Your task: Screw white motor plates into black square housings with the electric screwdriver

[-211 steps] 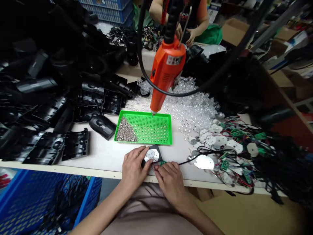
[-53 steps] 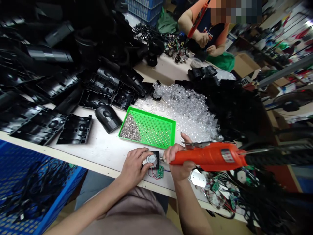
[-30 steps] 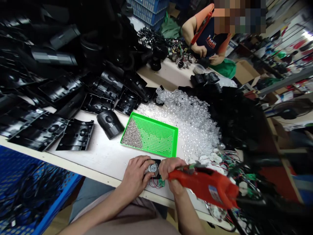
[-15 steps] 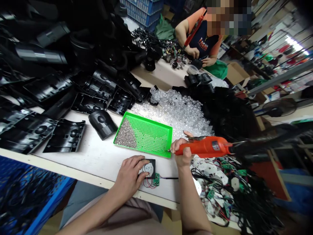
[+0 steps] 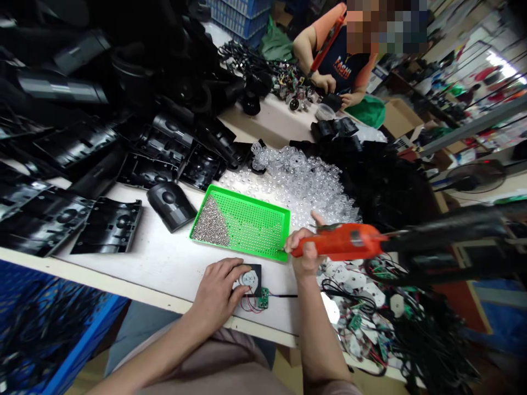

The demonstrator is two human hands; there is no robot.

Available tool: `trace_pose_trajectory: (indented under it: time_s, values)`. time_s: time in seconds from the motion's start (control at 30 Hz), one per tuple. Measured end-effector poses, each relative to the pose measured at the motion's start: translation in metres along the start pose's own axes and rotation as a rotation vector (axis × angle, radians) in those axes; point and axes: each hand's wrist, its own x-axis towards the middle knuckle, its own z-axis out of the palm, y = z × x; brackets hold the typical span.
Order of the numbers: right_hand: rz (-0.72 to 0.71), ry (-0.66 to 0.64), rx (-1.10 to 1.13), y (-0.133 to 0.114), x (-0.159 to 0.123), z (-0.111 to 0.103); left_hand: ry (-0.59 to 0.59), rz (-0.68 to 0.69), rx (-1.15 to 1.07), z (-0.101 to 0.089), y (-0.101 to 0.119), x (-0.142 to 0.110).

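Observation:
My left hand (image 5: 218, 288) lies on the bench and grips a small motor (image 5: 248, 278) between thumb and fingers. The motor sits on a black square plastic part (image 5: 257, 269). Thin red wires run from it to a green circuit board (image 5: 263, 298) lying beside it, with a black cable going off to the right. My right hand (image 5: 303, 253) is wrapped round an orange electric screwdriver (image 5: 341, 242), held nearly level. Its bit points left and reaches the right end of a green perforated tray (image 5: 239, 253), where screws sit in the holes. Loose screws (image 5: 212, 224) are heaped at the tray's left end.
Clear plastic parts (image 5: 304, 175) are piled behind the tray. Black housing shells (image 5: 109, 225) cover the left of the bench. Motors with wired boards (image 5: 362, 307) lie at right. A blue crate (image 5: 69, 351) with cables stands below left. Across the bench, a co-worker (image 5: 333, 66) handles parts.
My right hand took the hanging screwdriver, brought it to the motor, then moved it up and away to the tray's right end. My left hand stays on the motor.

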Motion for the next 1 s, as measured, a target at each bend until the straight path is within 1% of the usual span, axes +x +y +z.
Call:
trace_pose_trajectory:
  time_s: [0.07, 0.13, 0.17, 0.23, 0.37, 0.6, 0.67, 0.83, 1.0]
  values:
    - [-0.033, 0.032, 0.078, -0.021, -0.004, 0.008, -0.010, 0.003, 0.002, -0.001, 0.001, 0.000]
    - [-0.028, 0.002, 0.157, -0.039, -0.014, 0.016, -0.010, 0.008, 0.004, -0.002, 0.001, 0.001]
    - [-0.010, -0.025, 0.176, -0.045, -0.020, 0.019, -0.010, 0.008, 0.004, -0.002, 0.002, 0.001]
    - [0.028, -0.055, 0.181, -0.049, -0.035, 0.026, -0.013, 0.006, 0.003, -0.003, 0.002, 0.001]
    - [0.074, -0.042, 0.177, -0.039, -0.054, 0.035, -0.012, 0.011, 0.001, -0.002, 0.002, 0.000]
    - [0.089, -0.053, 0.149, -0.029, -0.057, 0.039, -0.007, -0.002, -0.007, -0.001, 0.003, 0.000]
    - [0.090, -0.084, 0.130, -0.026, -0.059, 0.037, -0.016, -0.004, -0.013, -0.002, 0.003, 0.000]
    - [0.076, -0.223, 0.070, -0.018, -0.064, 0.031, -0.025, -0.013, -0.027, -0.003, 0.004, -0.001]
    - [0.081, -0.272, 0.111, -0.018, -0.063, 0.031, -0.030, -0.025, -0.032, -0.003, 0.005, 0.000]
